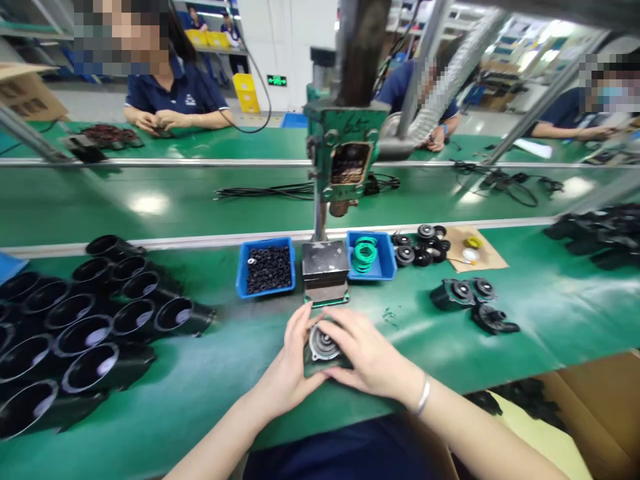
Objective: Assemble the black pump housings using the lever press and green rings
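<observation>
Between both hands, low over the green bench, is a round housing [325, 343] with a grey ringed face turned up and small lugs on its rim. My left hand [293, 363] is closed around its left side. Curled over the top and right side is my right hand [367, 353], fingers on the rim; a silver bracelet sits on that wrist. The thumbs nearly meet at the near edge. Just beyond stands a green press [345, 147] with a black metal block [325, 260] under its ram. The underside of the housing is hidden.
A blue bin [241, 283] holds small black parts; another blue bin [387, 267] holds green rings. Several black cylindrical casings [90, 333] crowd the left. Right lie round black parts [425, 250], more housings [453, 293] and a cardboard sheet [485, 253]. Co-workers sit across the bench.
</observation>
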`<move>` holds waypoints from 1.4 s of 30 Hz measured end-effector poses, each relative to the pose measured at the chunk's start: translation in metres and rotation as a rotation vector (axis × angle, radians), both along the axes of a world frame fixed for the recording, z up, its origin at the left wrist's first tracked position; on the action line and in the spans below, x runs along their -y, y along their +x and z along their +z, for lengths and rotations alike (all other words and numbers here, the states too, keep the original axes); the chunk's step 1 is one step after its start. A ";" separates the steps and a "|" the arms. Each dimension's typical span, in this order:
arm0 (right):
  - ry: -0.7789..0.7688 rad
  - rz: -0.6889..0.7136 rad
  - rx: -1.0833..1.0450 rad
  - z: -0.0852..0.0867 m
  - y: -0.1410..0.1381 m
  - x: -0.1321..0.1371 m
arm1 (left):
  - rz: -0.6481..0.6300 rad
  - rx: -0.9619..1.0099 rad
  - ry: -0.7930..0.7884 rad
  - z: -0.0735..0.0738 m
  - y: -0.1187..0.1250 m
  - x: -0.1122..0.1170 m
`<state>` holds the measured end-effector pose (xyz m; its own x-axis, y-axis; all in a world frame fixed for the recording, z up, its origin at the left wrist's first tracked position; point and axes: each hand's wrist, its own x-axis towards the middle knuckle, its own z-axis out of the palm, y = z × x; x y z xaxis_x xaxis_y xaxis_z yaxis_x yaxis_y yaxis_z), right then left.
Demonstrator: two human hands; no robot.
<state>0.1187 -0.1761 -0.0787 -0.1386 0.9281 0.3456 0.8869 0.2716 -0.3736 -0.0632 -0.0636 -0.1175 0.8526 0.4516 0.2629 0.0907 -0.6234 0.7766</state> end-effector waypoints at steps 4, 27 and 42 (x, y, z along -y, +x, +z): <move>-0.090 -0.007 0.132 0.003 0.011 -0.009 | 0.035 0.013 -0.100 -0.010 0.013 0.004; -0.106 -0.772 0.377 0.007 0.164 -0.040 | 0.087 -0.056 -0.046 -0.016 0.011 0.001; 0.066 -0.889 0.309 -0.019 0.147 -0.035 | 0.038 -0.042 0.053 -0.014 0.008 0.002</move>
<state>0.2658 -0.1416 -0.0975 0.5163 0.7174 0.4677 0.8364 -0.5398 -0.0953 -0.0553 -0.0655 -0.1315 0.8457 0.4705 0.2520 0.1469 -0.6590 0.7376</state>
